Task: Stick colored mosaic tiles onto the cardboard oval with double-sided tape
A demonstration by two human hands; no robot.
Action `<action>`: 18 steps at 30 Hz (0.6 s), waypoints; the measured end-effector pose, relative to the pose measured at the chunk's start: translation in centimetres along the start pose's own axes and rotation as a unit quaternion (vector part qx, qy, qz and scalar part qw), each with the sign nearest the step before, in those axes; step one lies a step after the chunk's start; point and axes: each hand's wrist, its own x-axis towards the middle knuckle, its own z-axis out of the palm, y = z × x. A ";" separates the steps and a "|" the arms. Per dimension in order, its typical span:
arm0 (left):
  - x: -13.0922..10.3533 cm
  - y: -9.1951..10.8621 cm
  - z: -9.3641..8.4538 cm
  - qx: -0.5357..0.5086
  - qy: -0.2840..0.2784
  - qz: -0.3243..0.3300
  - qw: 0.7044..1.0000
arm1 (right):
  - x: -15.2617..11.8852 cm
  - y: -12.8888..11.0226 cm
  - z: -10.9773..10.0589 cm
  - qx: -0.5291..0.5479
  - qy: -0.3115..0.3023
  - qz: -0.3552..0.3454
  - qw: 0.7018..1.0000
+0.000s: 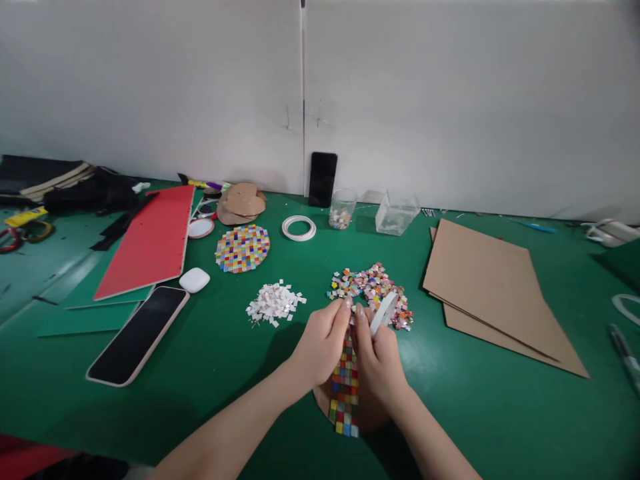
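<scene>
Side by side above a round cardboard piece point(323, 398), my two hands meet at the fingertips. Rows of coloured mosaic tiles point(345, 387) form a band down the cardboard's middle. My left hand point(323, 340) is closed in a pinch; what lies between its fingertips is too small to make out. A white roll of tape point(384, 313) stands tilted in my right hand point(377, 353), whose thumb and fingers are also pinched together. Just beyond the fingertips spreads a pile of multicoloured tiles point(375, 283). White square paper bits point(274, 303) lie heaped to the left.
A tile-covered disc point(243, 249), another tape roll point(299, 228), a plastic cup point(342, 210) and a clear box point(397, 215) stand farther back. Cardboard sheets point(480, 280) lie right. At left are a phone point(139, 335), a white case point(195, 280) and a red board point(150, 240).
</scene>
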 end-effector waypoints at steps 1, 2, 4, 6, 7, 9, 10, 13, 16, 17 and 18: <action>0.0 0.1 0.0 0.014 -0.007 0.005 1.000 | 0.0 0.0 0.0 -0.003 0.006 0.003 1.000; -0.1 0.1 0.1 0.033 -0.012 0.011 0.999 | 0.0 0.0 0.0 -0.008 0.009 0.003 1.000; -0.2 0.1 0.1 0.078 -0.014 0.023 0.997 | 0.0 0.0 -0.1 -0.024 0.007 -0.001 1.000; -0.3 -0.1 0.2 0.115 -0.009 0.032 0.993 | 0.1 -0.1 -0.2 -0.052 -0.001 -0.016 0.999; -0.3 -0.2 0.2 0.127 -0.007 0.034 0.991 | 0.1 -0.1 -0.2 -0.069 -0.004 -0.026 0.997; -0.3 -0.3 0.2 0.141 -0.011 0.034 0.989 | 0.2 -0.1 -0.3 -0.107 -0.006 -0.044 0.993; -0.2 -0.3 0.2 0.142 -0.014 0.031 0.989 | 0.2 0.0 -0.3 -0.126 -0.006 -0.051 0.991; -0.1 -0.4 0.0 0.135 -0.014 0.014 0.991 | 0.3 0.3 -0.4 -0.167 -0.007 -0.059 0.984; -0.1 -0.4 0.0 0.116 -0.009 -0.003 0.993 | 0.3 0.6 -0.5 -0.180 -0.019 -0.073 0.981; 0.0 -0.4 -0.1 0.108 -0.010 -0.010 0.994 | 0.3 0.6 -0.5 -0.184 -0.022 -0.082 0.979; 0.0 -0.4 -0.1 0.098 -0.011 -0.018 0.995 | 0.3 0.7 -0.5 -0.188 -0.025 -0.093 0.977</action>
